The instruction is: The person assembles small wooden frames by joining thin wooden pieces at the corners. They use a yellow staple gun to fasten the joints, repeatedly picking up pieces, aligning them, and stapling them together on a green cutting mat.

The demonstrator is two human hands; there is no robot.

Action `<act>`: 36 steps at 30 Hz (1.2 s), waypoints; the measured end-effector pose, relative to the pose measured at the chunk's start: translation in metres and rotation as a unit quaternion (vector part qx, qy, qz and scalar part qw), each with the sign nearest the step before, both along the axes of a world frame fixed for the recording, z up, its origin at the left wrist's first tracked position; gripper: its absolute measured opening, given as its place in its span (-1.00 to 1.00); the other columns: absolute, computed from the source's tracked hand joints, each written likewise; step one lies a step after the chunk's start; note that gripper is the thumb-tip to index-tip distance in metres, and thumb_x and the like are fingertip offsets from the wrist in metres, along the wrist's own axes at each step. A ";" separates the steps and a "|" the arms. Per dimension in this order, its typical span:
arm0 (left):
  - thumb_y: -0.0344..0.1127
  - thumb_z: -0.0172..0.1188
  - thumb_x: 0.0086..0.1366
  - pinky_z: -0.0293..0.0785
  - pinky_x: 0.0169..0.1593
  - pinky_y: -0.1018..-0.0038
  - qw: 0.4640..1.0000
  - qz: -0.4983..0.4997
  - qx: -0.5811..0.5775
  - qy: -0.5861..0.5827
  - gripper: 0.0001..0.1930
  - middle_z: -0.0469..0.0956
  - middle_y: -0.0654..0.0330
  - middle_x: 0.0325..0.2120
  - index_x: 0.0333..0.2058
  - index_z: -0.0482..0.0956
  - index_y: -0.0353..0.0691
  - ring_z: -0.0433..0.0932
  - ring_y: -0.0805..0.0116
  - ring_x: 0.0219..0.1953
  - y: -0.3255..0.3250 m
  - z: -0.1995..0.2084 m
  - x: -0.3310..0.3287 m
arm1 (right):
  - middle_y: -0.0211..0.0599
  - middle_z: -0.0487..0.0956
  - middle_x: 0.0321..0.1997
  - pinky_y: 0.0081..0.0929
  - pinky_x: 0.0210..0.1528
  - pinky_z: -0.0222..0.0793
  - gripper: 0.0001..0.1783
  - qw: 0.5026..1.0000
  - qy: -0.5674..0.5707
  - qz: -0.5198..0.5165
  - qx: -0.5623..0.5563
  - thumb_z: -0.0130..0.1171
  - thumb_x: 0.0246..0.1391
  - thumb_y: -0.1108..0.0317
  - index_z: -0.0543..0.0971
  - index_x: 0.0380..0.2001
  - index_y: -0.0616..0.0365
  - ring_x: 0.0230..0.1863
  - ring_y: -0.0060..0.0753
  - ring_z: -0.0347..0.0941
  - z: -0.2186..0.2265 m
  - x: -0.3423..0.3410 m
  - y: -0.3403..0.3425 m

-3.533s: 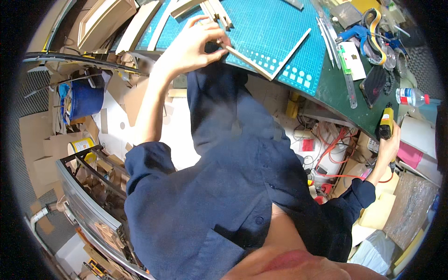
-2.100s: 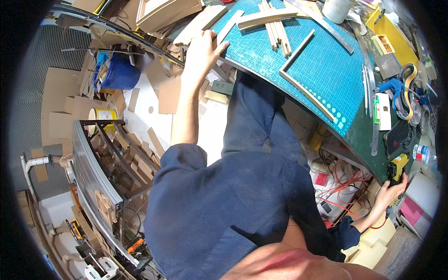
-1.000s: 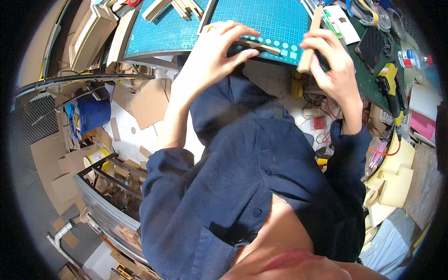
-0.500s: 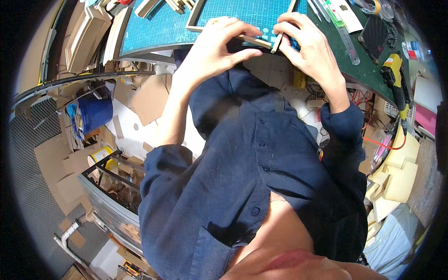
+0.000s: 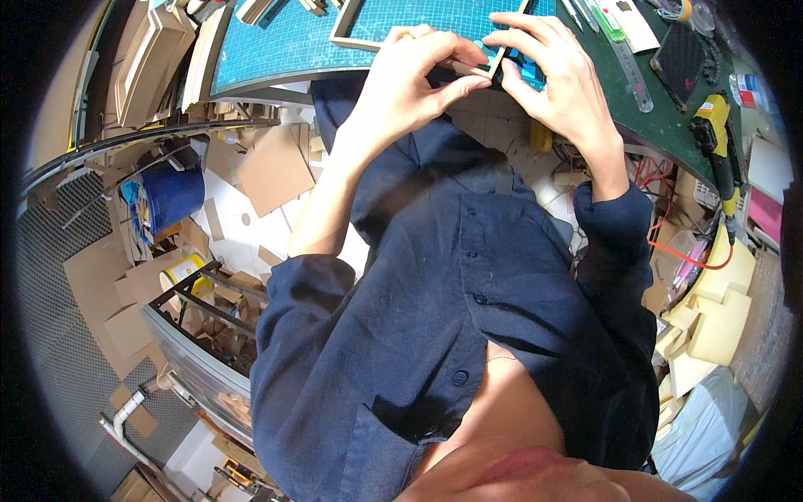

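A thin wooden frame (image 5: 358, 42) lies at the near edge of the teal cutting mat (image 5: 284, 52), its top cut off by the picture's upper edge. My left hand (image 5: 410, 79) pinches the near strip close to the right corner, thumb below and index finger above. My right hand (image 5: 556, 79) is at the right-hand strip (image 5: 497, 62), fingers reaching across it and thumb on its near right side. At that corner the two strips meet close to my left fingertips. The fingers hide part of the near strip.
Right of the mat lie a steel ruler (image 5: 634, 79), a green-and-white package (image 5: 611, 23) and a dark pad (image 5: 676, 57). A yellow-and-black power tool (image 5: 713, 134) hangs at the bench's right edge. Wooden pieces (image 5: 150, 63) lean at far left; a blue bin (image 5: 171, 199) stands below.
My left hand has slid right to the corner. The right strip, which stuck out past the near strip, now ends about level with it. My right fingers have shifted slightly along it.
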State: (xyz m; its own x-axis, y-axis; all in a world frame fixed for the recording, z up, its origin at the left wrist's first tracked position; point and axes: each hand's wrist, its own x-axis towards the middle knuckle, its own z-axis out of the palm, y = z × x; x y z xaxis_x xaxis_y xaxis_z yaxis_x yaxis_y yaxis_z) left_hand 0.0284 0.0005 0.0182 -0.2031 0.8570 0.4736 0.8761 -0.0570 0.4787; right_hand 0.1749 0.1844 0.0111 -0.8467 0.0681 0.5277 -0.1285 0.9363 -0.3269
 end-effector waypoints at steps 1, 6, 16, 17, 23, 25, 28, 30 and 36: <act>-0.09 0.46 0.19 0.34 0.07 0.37 1.000 0.002 0.005 -0.009 -0.73 0.71 0.38 -0.36 -0.18 0.70 -0.02 0.62 0.37 -0.19 0.000 0.000 0.000 | -0.31 0.62 0.18 -0.27 0.25 0.44 -0.68 1.000 0.003 0.001 0.007 0.23 0.17 0.40 0.68 0.01 0.04 0.18 -0.20 0.53 0.003 0.000 -0.001; -0.11 0.48 0.18 0.32 0.06 0.42 1.000 -0.016 0.024 0.005 -0.73 0.71 0.42 -0.40 -0.17 0.71 0.01 0.64 0.45 -0.24 0.001 -0.004 -0.003 | -0.04 0.54 0.22 -0.11 0.26 0.36 -0.49 0.995 -0.051 0.005 -0.090 0.36 -0.04 0.30 0.65 0.05 0.12 0.19 0.08 0.45 0.016 0.007 -0.005; -0.14 0.46 0.18 0.25 -0.13 0.47 0.994 -0.036 0.075 0.067 -0.86 0.69 0.58 -0.27 -0.25 0.79 0.20 0.52 0.57 -0.25 0.004 -0.022 -0.010 | -0.08 0.53 0.24 -0.11 0.27 0.35 -0.49 0.994 -0.070 0.004 -0.082 0.30 0.00 0.33 0.64 0.10 0.09 0.20 0.07 0.44 0.022 0.009 -0.006; -0.21 0.47 0.15 0.29 -0.12 0.47 0.994 -0.040 0.075 0.072 -0.84 0.70 0.54 -0.27 -0.25 0.79 0.16 0.56 0.53 -0.24 0.004 -0.022 -0.010 | -0.08 0.53 0.24 -0.11 0.27 0.35 -0.48 0.995 -0.060 0.005 -0.081 0.30 0.00 0.33 0.63 0.10 0.08 0.21 0.07 0.44 0.018 0.009 -0.005; -0.40 0.49 0.07 0.40 -0.10 0.48 0.993 -0.055 0.083 0.067 -0.76 0.72 0.38 -0.29 -0.24 0.79 0.00 0.64 0.44 -0.23 0.002 -0.020 -0.011 | -0.10 0.50 0.30 -0.11 0.30 0.33 -0.44 0.994 -0.055 -0.008 -0.089 0.28 0.03 0.33 0.60 0.18 0.06 0.22 0.05 0.43 0.020 0.009 -0.010; -0.42 0.49 0.05 0.41 -0.11 0.49 0.991 -0.080 0.098 0.048 -0.75 0.73 0.35 -0.29 -0.24 0.79 -0.04 0.65 0.43 -0.23 0.005 -0.021 -0.014 | -0.08 0.51 0.24 -0.14 0.25 0.39 -0.41 0.993 -0.041 -0.008 -0.107 0.31 0.02 0.37 0.58 0.20 0.06 0.19 0.02 0.47 0.026 0.013 -0.012; -0.44 0.50 0.05 0.43 -0.12 0.50 0.990 -0.087 0.105 0.037 -0.75 0.73 0.32 -0.29 -0.24 0.80 -0.07 0.66 0.42 -0.22 0.006 -0.018 -0.012 | -0.07 0.53 0.09 -0.21 0.12 0.50 -0.50 0.990 0.011 -0.014 -0.141 0.35 0.01 0.44 0.62 0.09 0.08 0.09 -0.04 0.54 0.018 0.016 -0.016; -0.44 0.50 0.06 0.43 -0.12 0.50 0.990 -0.087 0.104 0.038 -0.76 0.73 0.32 -0.29 -0.24 0.80 -0.08 0.67 0.42 -0.22 0.007 -0.016 -0.011 | -0.09 0.54 0.06 -0.26 0.07 0.53 -0.58 0.988 0.007 -0.007 -0.153 0.36 0.02 0.44 0.64 0.01 0.11 0.04 -0.07 0.57 0.014 0.017 -0.016; -0.43 0.51 0.05 0.44 -0.16 0.46 0.991 -0.085 0.099 0.042 -0.73 0.72 0.30 -0.32 -0.22 0.78 -0.08 0.65 0.36 -0.28 0.006 -0.017 -0.014 | -0.14 0.56 0.02 -0.33 -0.02 0.57 -0.73 0.983 0.033 0.015 -0.181 0.36 0.06 0.46 0.67 -0.13 0.18 -0.07 -0.13 0.63 0.007 0.016 -0.018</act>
State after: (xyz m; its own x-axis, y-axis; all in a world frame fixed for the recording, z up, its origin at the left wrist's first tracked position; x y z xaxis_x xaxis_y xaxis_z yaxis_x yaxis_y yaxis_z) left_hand 0.0148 0.0062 0.0013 -0.0157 0.7640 0.6450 0.8823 -0.2929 0.3684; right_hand 0.1908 0.1664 0.0180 -0.8155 0.2380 0.5276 -0.1863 0.7551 -0.6285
